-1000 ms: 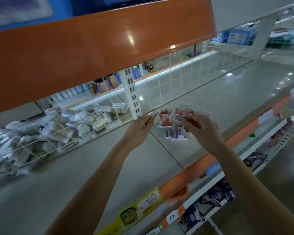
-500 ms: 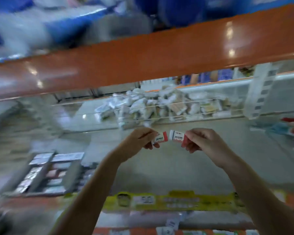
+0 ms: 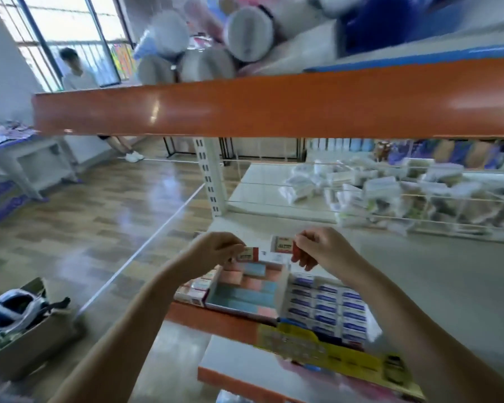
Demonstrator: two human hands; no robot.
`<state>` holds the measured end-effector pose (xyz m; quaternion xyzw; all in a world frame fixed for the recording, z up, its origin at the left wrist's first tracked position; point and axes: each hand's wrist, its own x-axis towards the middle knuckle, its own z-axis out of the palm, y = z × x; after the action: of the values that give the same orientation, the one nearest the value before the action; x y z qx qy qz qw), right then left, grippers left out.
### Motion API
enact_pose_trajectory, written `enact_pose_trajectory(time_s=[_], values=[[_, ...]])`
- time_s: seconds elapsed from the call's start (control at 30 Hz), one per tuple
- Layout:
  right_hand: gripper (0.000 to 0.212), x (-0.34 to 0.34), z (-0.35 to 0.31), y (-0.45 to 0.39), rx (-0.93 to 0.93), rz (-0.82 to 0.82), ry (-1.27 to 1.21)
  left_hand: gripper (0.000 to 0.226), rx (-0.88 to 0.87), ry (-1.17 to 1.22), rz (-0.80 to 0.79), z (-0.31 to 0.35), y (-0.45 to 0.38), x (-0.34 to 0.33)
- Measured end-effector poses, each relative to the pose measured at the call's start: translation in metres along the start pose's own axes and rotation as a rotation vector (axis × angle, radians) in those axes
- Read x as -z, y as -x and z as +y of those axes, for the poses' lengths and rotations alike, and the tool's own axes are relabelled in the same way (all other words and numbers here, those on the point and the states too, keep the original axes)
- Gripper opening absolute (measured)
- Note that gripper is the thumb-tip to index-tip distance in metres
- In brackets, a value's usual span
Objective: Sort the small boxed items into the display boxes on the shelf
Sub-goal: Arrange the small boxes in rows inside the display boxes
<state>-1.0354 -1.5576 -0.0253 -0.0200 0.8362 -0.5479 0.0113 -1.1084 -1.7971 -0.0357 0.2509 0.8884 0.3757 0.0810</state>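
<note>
- Hands raised side by side above the shelf (image 3: 419,274) edge.
- Left hand (image 3: 216,251) pinches a small red-and-white box (image 3: 248,254) at its fingertips.
- Right hand (image 3: 323,248) pinches a second small box (image 3: 282,244), just beside the first, not touching.
- Below: pink-and-blue display box (image 3: 245,289); right of it, display box of blue-labelled items (image 3: 326,306).

Both arms reach forward, left hand (image 3: 216,251) and right hand (image 3: 320,248) pinched.
</note>
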Motion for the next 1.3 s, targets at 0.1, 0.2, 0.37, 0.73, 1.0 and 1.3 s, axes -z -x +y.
enact_pose_trajectory(time_s=[0.1, 0.2, 0.37, 0.73, 1.0, 1.3], values=[[0.024, -0.036, -0.009, -0.026, 0.007, -0.027, 0.082, 0.008, 0.011, -0.003, 0.011, -0.036, 0.008, 0.026], [0.023, -0.066, -0.017, -0.047, 0.006, -0.047, 0.158, 0.009, 0.057, -0.005, 0.037, -0.061, 0.015, 0.043], [0.027, -0.106, -0.027, -0.077, -0.028, -0.108, 0.296, 0.012, 0.138, 0.004, 0.089, -0.092, 0.026, 0.063], [0.021, -0.173, -0.035, -0.114, 0.022, -0.063, 0.563, 0.014, 0.159, 0.095, 0.123, -0.119, 0.031, 0.084], [0.017, -0.183, -0.025, -0.117, 0.023, 0.042, 0.497, 0.016, 0.21, 0.224, 0.087, -0.128, 0.03, 0.085], [0.028, -0.194, -0.016, -0.108, 0.228, -0.081, 0.68, 0.015, 0.267, 0.359, 0.058, -0.129, 0.03, 0.082]])
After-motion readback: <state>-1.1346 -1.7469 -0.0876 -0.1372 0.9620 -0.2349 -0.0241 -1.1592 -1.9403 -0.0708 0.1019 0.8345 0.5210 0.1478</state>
